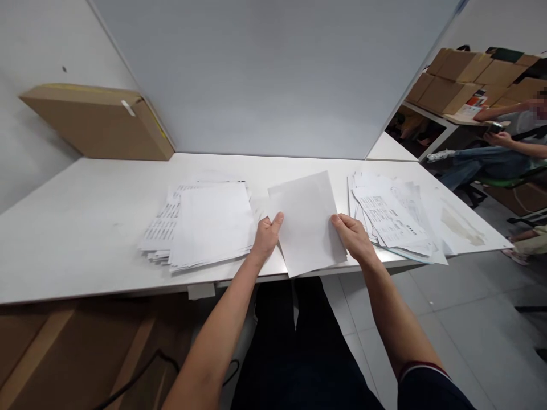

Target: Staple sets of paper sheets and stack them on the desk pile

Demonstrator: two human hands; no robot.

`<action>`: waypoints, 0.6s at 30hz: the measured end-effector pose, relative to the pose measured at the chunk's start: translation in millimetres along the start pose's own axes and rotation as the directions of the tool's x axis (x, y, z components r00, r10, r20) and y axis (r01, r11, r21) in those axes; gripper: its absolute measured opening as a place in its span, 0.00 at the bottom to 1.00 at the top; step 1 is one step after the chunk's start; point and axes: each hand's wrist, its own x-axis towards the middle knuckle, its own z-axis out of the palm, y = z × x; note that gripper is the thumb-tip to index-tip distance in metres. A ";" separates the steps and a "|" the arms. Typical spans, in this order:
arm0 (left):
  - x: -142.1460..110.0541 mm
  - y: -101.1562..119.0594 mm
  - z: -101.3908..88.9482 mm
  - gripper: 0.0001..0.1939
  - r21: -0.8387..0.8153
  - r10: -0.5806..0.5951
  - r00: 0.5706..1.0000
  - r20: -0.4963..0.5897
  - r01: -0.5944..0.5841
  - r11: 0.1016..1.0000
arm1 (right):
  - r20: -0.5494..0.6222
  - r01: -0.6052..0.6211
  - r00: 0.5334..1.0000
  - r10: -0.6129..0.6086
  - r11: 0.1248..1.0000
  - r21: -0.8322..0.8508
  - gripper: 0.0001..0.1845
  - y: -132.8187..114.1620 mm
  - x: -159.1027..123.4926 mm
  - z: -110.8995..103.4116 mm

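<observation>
A blank white sheet of paper (308,219) is held up over the front edge of the white table (77,228), tilted a little. My left hand (265,236) grips its left edge, thumb on top. My right hand (354,236) grips its right edge, fingers curled round the paper. To the left lies a loose stack of papers (205,225) with blank backs up and printed edges showing. To the right lies a messier pile of printed sheets (393,219).
A flat cardboard box (100,122) leans against the wall at the back left. A grey partition panel (273,74) stands behind the table. At the far right a seated person (504,151) sits near stacked cardboard boxes (470,77). Brown boxes (85,353) lie under the table.
</observation>
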 end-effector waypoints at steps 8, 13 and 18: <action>-2.1 6.7 3.4 0.27 0.109 0.042 0.996 0.084 -0.051 0.993 | -0.106 0.055 0.993 -0.048 0.996 0.069 0.14 13.3 3.2 -7.3; -1.9 5.5 2.2 0.27 0.127 0.032 0.998 0.048 -0.037 0.991 | -0.164 0.048 0.986 -0.030 0.993 0.108 0.13 11.2 0.2 -6.6; -0.7 3.8 2.0 0.17 0.021 0.033 0.999 0.041 -0.034 0.999 | -0.274 0.051 0.961 -0.023 0.994 0.095 0.16 10.9 1.3 -13.9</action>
